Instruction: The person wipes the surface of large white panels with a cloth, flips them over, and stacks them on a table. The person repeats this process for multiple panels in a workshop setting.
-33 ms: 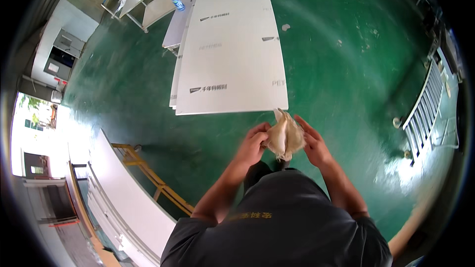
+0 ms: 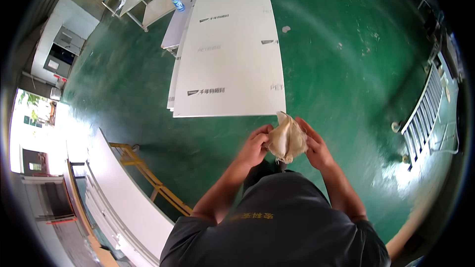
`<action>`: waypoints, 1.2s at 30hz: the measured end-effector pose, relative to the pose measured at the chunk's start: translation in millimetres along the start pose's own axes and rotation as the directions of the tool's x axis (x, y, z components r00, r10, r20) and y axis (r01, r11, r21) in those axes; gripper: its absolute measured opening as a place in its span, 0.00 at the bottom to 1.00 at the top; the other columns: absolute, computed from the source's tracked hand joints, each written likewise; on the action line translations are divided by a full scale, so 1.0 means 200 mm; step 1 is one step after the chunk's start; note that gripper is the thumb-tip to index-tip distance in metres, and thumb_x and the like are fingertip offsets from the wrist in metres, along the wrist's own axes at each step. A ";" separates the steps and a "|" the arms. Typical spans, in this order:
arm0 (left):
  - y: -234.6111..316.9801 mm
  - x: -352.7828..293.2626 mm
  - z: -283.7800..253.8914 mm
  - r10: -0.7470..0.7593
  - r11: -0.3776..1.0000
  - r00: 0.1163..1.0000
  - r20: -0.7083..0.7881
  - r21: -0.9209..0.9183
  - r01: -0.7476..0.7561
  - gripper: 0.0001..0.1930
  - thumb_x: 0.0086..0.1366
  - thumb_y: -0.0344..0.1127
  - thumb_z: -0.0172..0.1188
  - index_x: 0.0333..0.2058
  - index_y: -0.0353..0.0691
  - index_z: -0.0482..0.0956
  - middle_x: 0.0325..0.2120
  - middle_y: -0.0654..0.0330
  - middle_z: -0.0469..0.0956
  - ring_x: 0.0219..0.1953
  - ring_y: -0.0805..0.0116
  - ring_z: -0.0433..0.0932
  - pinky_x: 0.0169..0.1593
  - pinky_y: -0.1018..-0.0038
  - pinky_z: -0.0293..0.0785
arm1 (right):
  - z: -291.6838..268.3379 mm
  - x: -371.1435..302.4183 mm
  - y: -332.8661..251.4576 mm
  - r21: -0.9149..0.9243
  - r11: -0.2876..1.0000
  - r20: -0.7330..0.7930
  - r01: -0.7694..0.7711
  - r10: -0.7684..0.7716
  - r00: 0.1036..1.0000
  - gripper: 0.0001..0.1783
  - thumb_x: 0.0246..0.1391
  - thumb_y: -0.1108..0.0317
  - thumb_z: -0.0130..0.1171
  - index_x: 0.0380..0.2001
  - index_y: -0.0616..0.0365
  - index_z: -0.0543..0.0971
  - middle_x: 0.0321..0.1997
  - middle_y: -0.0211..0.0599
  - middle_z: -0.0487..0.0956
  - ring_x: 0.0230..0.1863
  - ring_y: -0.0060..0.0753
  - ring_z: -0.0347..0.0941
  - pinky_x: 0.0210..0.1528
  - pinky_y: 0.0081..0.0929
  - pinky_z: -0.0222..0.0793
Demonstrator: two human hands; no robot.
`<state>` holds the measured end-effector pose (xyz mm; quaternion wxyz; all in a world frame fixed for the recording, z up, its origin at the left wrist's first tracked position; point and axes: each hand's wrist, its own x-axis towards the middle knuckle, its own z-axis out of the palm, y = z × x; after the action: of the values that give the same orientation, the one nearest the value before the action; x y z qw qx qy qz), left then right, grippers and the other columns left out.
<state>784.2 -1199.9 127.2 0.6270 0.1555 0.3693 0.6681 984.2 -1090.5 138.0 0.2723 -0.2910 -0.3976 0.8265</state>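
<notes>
Between my hands, in front of my waist, is a crumpled beige cloth-like piece (image 2: 287, 141) with folds and a frayed lower edge; whether it is a rag or a glove I cannot make out. My left hand (image 2: 257, 144) pinches its left side, thumb on top. At its right side my right hand (image 2: 317, 147) grips the edge, with the index finger stretched up along it. Just beyond the piece lies the near edge of a long white board (image 2: 237, 69) with dark printed marks, stacked on at least one more board.
A blue-labelled bottle (image 2: 177, 3) stands on a pale table surface left of the boards. Yellow metal framing (image 2: 148, 173) and white panels (image 2: 126, 183) are at the lower left. A grey roller rack (image 2: 423, 113) on casters stands at the right on the green floor (image 2: 341, 79).
The beige piece is spread a little wider between my hands, and its upper tip has shifted slightly right. The view has moved a little; both hands keep their hold.
</notes>
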 end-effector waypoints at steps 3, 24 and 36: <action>-0.11 0.32 0.09 -0.108 0.989 0.993 0.041 -0.095 0.112 0.03 0.66 0.31 0.50 0.35 0.44 0.72 0.28 0.69 0.71 0.29 0.80 0.69 0.33 0.82 0.65 | -0.27 0.16 -0.15 0.105 0.980 0.258 -0.170 0.138 0.956 0.25 0.69 0.61 0.54 0.60 0.69 0.72 0.55 0.41 0.80 0.57 0.36 0.76 0.61 0.34 0.69; 0.39 2.61 0.48 0.149 0.649 0.985 0.089 0.742 -0.166 0.25 0.58 0.32 0.68 0.54 0.37 0.74 0.42 0.55 0.83 0.45 0.65 0.81 0.50 0.69 0.76 | -1.16 2.19 -1.50 -0.770 0.565 0.048 -0.295 0.512 0.857 0.16 0.66 0.60 0.57 0.41 0.65 0.83 0.36 0.29 0.82 0.39 0.20 0.75 0.43 0.24 0.71; 1.00 3.44 0.39 0.340 0.923 0.879 -0.335 -0.059 -0.380 0.10 0.64 0.26 0.66 0.43 0.39 0.77 0.42 0.63 0.81 0.45 0.72 0.80 0.49 0.70 0.77 | -0.91 3.67 -1.80 -0.090 0.902 0.855 -0.423 0.287 0.431 0.68 0.50 0.24 0.58 0.76 0.63 0.45 0.79 0.43 0.52 0.77 0.42 0.51 0.76 0.45 0.49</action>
<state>578.0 -509.8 141.4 0.4324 0.0727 0.3881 0.8106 689.1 -306.9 144.6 -0.1191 0.0948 -0.3502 0.9242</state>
